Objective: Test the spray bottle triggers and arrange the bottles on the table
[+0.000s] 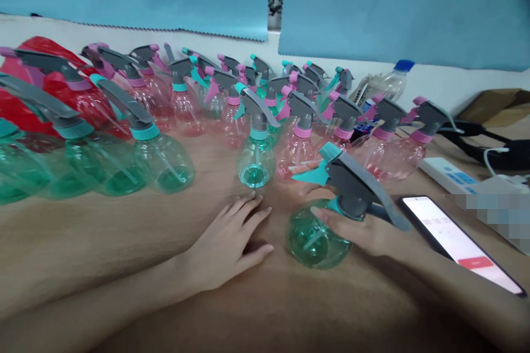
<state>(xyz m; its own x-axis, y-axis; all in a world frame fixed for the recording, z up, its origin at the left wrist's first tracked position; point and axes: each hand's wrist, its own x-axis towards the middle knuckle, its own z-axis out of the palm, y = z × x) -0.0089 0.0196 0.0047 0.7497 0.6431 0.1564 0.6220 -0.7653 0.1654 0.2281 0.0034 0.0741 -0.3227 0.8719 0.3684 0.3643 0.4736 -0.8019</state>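
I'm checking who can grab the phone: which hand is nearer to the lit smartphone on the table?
Right. The right hand, gripping the green spray bottle, lies just left of the smartphone; the left hand rests farther left, beyond the bottle.

Likely a small assembly workshop, rows of spray bottles [256,138], wooden worktable [103,237]

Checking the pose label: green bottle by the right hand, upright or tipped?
Tipped. The green bottle leans left, its grey trigger head slanting up-right, with the right hand at its neck. The left hand lies flat beside it.

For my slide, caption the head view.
Right hand grips a green spray bottle; left hand rests flat on the table.
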